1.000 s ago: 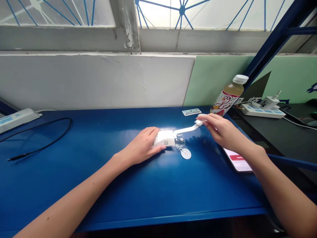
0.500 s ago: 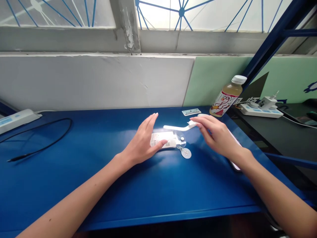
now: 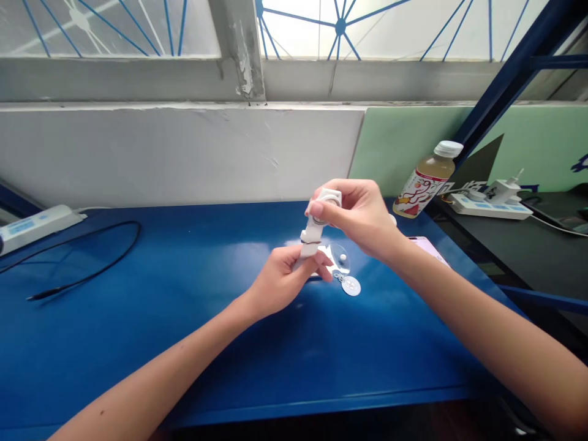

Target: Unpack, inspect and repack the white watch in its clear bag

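My left hand [image 3: 278,278] is closed round the lower end of a white jointed plastic piece [image 3: 311,236], which stands nearly upright above the blue table. My right hand [image 3: 356,214] pinches its upper end between thumb and fingers. A dark line crosses the piece near its joint; its exact kind does not show. Behind my left fingers lies a clear card holder [image 3: 340,257], partly hidden. A round tag [image 3: 351,285] hangs from it by a short chain. Beyond my right wrist shows a small white rounded edge [image 3: 392,219]; whether it belongs to the piece I cannot tell.
A drink bottle [image 3: 427,180] stands at the back right. A pink phone-like slab [image 3: 429,248] lies partly under my right forearm. Power strips sit at left [image 3: 39,225] and right [image 3: 491,206]. A black cable [image 3: 87,282] curls on the table's left.
My right hand has moved left and turned, bringing the white piece from nearly level to upright. My left hand has closed on its lower end. The small printed card at the back is now hidden.
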Demonstrator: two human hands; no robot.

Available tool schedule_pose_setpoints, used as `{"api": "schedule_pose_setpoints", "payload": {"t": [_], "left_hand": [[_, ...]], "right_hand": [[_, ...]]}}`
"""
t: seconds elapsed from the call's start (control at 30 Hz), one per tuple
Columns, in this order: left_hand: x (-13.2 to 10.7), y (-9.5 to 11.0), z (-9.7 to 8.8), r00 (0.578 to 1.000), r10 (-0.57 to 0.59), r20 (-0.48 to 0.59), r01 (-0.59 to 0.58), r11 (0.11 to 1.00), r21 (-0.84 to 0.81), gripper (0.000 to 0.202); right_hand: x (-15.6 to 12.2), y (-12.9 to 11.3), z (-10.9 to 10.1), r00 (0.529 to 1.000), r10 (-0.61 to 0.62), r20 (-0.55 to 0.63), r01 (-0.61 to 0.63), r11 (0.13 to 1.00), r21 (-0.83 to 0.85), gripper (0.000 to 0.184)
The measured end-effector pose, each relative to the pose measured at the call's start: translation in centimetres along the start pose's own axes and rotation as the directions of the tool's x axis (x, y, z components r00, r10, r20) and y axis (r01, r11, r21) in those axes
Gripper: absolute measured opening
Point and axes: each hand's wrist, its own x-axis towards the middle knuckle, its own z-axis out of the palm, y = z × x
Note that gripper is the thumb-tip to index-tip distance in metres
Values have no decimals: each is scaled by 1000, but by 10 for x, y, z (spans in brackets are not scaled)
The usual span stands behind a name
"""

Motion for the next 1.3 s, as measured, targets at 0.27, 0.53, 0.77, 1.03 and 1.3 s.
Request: {"api": "schedule_pose_setpoints", "payload": {"t": [0.27,0.53,0.77,1.03,1.3], "left_hand": [[2,-6,8,942,-212,258,331,702,-631,36],[0,-7,4,837,-269,476,540,548,-639,40],[1,-9,6,842,-327,430,539,556,-633,46],[1,-4,12,837,-471,279,536,598,-596,37],[0,-1,14,858,-489,157,476,642,-602,35]], "right_hand": [[4,45,17,862,380,335,-506,596,624,47],[-7,51,16,781,377,498,-623,409,667,41],[-4,52,10,751,457,477,-659,469,588,37],[-1,55,7,748,442,496,-663,466,586,49],[4,52,4,753,441,488,-658,504,560,48]]}}
